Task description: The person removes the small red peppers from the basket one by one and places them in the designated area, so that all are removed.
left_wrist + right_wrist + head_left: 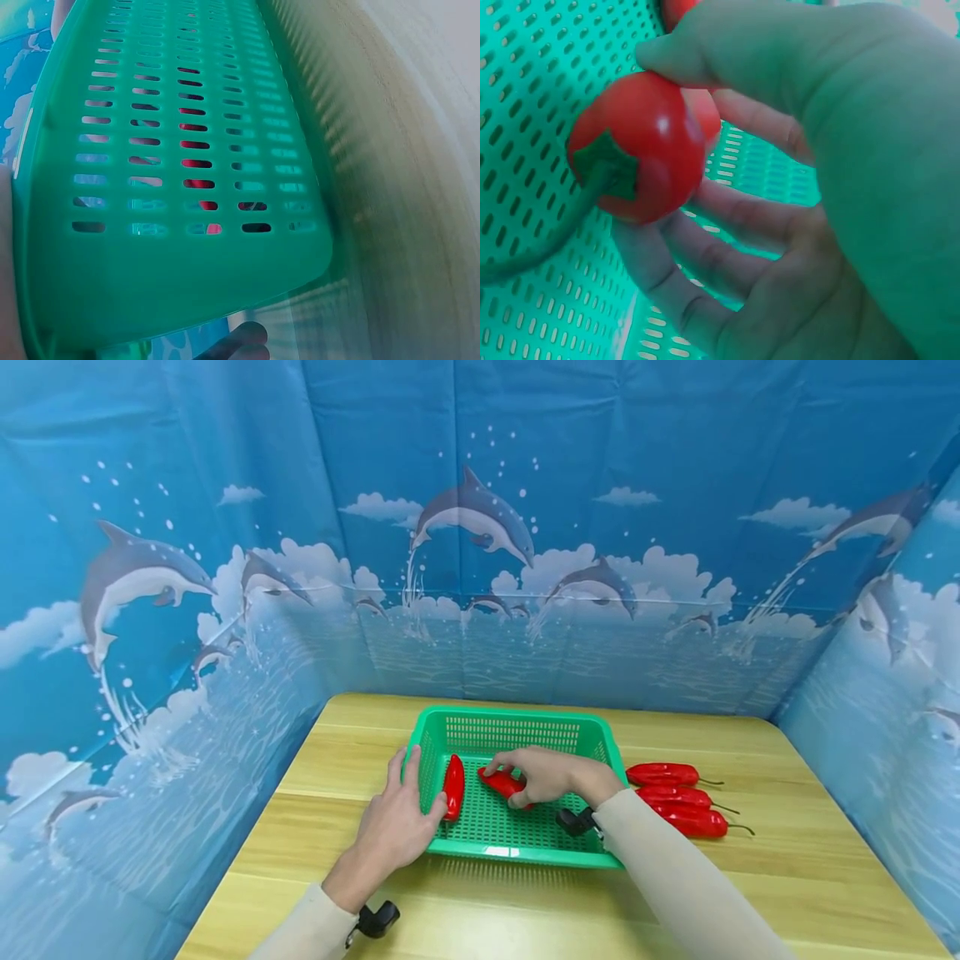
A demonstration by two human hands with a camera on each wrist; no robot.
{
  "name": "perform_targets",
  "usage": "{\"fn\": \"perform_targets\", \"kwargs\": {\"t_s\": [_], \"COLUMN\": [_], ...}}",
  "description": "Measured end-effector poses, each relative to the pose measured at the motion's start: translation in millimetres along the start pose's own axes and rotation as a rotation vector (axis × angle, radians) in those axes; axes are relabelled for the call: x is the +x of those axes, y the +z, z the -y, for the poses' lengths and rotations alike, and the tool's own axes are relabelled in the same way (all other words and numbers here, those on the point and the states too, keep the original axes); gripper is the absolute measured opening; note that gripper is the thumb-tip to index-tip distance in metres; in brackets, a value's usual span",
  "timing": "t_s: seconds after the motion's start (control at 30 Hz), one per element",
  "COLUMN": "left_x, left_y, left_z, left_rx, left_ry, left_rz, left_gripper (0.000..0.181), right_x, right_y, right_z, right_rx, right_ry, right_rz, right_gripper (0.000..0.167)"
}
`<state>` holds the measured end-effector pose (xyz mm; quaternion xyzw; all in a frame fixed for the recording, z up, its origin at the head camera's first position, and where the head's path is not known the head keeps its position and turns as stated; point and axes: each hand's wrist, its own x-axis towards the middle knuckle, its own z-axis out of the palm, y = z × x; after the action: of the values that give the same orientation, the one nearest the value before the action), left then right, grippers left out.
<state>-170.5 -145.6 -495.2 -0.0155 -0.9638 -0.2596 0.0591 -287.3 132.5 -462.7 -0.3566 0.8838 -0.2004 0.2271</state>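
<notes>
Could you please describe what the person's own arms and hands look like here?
The left hand and right hand are bare, with no gloves visible. The left sleeve and right sleeve are plain cream and long. A small black device with a rounded end shows at each wrist, left device and right device.

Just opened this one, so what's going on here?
A person is handling red peppers at a wooden table. The right hand grips one pepper inside the green basket; whether it touches the bottom is hard to tell. The left hand rests at the basket's left rim. A second pepper lies in the basket near that side, and three more peppers lie on the table to the basket's right.
</notes>
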Motion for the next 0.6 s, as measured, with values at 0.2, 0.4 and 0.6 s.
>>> {"fn": "perform_targets", "kwargs": {"t_s": [0.2,0.4,0.6], "left_x": [-0.5,0.3,-0.6], "left_y": [1.8,1.0,0.5], "left_z": [0.2,0.6,-0.6], "left_rx": [-0.003,-0.009,-0.014], "left_ry": [-0.002,0.001,0.000], "left_rz": [0.003,-0.003,-0.004], "left_gripper": [0.095,0.094,0.093], "right_x": [-9.5,-16.6,-23.7], "right_y": [0,-1,-1], "right_z": [1,3,3], "right_rx": [0.062,0.094,0.073], "right_ry": [-0.032,-0.040,-0.063], "right_rz": [-0.036,-0.068,-0.087], "right_gripper": [0.056,0.059,0.063]}}
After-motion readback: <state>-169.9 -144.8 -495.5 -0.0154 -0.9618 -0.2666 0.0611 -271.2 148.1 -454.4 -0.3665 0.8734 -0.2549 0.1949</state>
